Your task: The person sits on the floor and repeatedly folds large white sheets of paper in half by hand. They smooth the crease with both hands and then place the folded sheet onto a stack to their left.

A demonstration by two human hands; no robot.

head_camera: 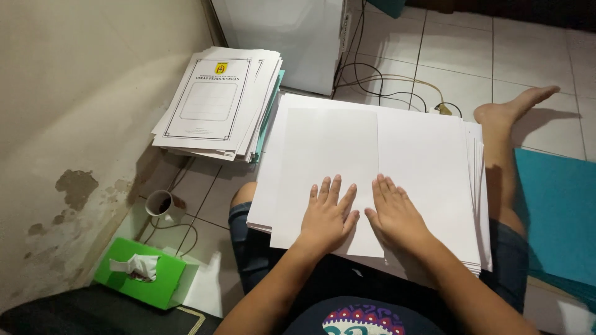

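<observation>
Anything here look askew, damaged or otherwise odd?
Two things. The wall at left has peeled, stained patches low down. The printed stack on the floor is fanned unevenly. Otherwise tidy: the left hand and right hand lie flat on a white sheet atop the lap pile.

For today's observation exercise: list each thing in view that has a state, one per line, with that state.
Left hand: flat, open on the top sheet
Right hand: flat, open on the sheet
Top sheet: folded over
Paper stack: lying across the lap
Cup: upright, dark liquid inside
Tissue box: open, tissue sticking out
</observation>
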